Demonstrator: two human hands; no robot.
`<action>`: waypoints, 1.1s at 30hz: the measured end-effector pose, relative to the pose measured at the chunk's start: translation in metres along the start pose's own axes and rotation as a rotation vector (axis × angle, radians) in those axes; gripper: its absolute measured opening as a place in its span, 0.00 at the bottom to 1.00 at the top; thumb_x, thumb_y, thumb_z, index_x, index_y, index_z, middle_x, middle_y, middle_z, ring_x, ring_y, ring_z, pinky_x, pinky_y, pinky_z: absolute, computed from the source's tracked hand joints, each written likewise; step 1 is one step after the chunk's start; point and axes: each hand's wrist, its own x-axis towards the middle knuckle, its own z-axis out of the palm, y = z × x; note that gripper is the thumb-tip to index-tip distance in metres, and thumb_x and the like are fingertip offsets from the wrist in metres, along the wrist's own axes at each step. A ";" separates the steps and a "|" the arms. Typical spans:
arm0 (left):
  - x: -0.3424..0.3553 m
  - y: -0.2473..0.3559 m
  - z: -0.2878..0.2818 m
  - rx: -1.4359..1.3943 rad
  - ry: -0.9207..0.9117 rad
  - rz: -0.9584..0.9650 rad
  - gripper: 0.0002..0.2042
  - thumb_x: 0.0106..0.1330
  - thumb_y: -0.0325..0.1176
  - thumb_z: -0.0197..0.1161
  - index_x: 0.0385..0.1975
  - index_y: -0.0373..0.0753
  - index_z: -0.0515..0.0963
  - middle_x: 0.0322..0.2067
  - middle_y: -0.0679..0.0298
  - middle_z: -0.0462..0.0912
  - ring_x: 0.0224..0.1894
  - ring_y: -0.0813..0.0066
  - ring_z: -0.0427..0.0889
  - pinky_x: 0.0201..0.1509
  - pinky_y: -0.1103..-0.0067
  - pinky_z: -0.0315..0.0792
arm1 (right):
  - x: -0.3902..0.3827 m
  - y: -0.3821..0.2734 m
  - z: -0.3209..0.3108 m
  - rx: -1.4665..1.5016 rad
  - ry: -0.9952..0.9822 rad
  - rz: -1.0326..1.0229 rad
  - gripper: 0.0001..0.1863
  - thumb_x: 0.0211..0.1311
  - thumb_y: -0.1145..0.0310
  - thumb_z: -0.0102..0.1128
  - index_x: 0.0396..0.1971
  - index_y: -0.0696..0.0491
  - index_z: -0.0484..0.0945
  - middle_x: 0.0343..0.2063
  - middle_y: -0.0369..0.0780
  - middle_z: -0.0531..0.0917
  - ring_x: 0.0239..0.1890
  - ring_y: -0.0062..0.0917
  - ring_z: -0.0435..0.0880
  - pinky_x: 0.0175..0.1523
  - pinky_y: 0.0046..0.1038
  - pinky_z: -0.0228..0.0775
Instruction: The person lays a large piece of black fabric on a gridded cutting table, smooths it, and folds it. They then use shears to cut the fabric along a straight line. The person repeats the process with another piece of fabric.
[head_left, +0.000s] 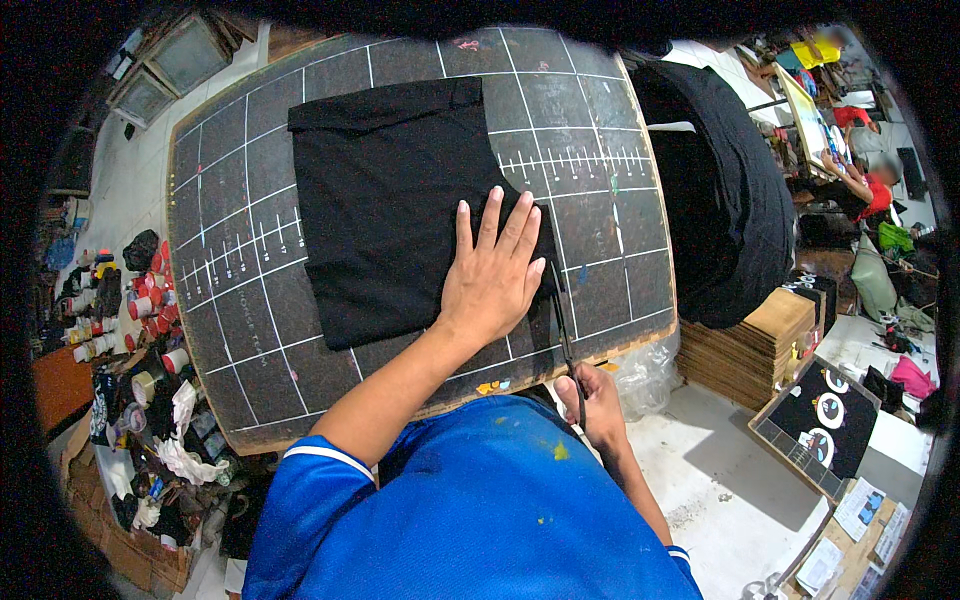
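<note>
A folded black cloth (385,200), with a curved cut along its right side, lies on a dark board (230,340) ruled with white grid lines. My left hand (485,280) rests flat on the cloth near that side, fingers stretched out. My right hand (590,405), at the board's near edge, grips black scissors (563,325). Their long blades point away from me along the cloth's right edge; whether they are cutting into it is hard to tell.
A black fabric pile (715,190) lies right of the board, above stacked brown sheets (735,350). Bottom right is a printed black panel (840,440). Tubs and rags (150,300) crowd the left. Other people (870,195) are at the upper right.
</note>
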 end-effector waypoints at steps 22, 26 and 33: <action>0.000 0.001 0.002 0.002 -0.022 -0.011 0.33 0.83 0.49 0.53 0.82 0.38 0.64 0.86 0.58 0.53 0.88 0.45 0.44 0.87 0.39 0.37 | -0.007 -0.012 0.007 0.058 0.061 -0.027 0.28 0.74 0.50 0.74 0.19 0.50 0.73 0.20 0.23 0.70 0.25 0.11 0.63 0.28 0.26 0.49; 0.000 0.001 0.001 -0.001 -0.021 -0.012 0.33 0.83 0.49 0.53 0.81 0.38 0.65 0.86 0.58 0.54 0.88 0.45 0.44 0.87 0.39 0.38 | -0.006 -0.011 0.007 0.035 0.069 -0.021 0.29 0.74 0.50 0.73 0.18 0.50 0.72 0.20 0.23 0.70 0.25 0.11 0.63 0.28 0.26 0.49; 0.000 0.001 0.000 0.007 -0.028 -0.012 0.34 0.82 0.50 0.53 0.82 0.37 0.64 0.85 0.57 0.55 0.87 0.45 0.46 0.87 0.40 0.38 | -0.006 -0.008 0.006 0.009 0.052 -0.033 0.29 0.75 0.48 0.73 0.19 0.51 0.74 0.18 0.25 0.71 0.24 0.11 0.66 0.28 0.25 0.54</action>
